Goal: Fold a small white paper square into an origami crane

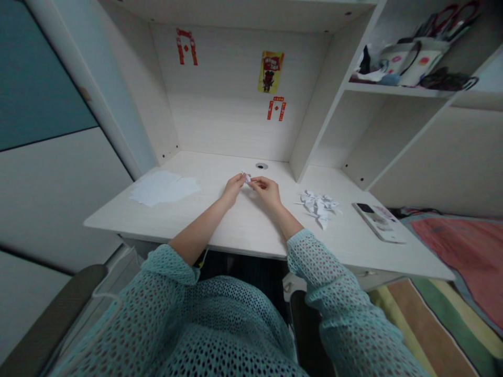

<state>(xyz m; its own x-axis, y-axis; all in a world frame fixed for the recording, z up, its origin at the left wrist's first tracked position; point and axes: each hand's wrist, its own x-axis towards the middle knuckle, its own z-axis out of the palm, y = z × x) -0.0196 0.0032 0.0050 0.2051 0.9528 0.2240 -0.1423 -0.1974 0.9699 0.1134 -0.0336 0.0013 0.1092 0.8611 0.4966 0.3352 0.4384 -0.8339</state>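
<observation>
A small folded piece of white paper (247, 178) is pinched between both my hands over the middle of the pale desk (236, 220). My left hand (234, 187) grips its left side with fingertips closed. My right hand (267, 189) pinches its right side, fingers curled. Both hands hover just above the desk top, close to the round cable hole (261, 166).
A stack of flat white sheets (164, 188) lies at the desk's left. A heap of folded white paper figures (319, 204) sits to the right, with a phone (379, 221) beyond it. Shelves at upper right hold cups and scissors (416, 55). A bed (463, 251) borders the right.
</observation>
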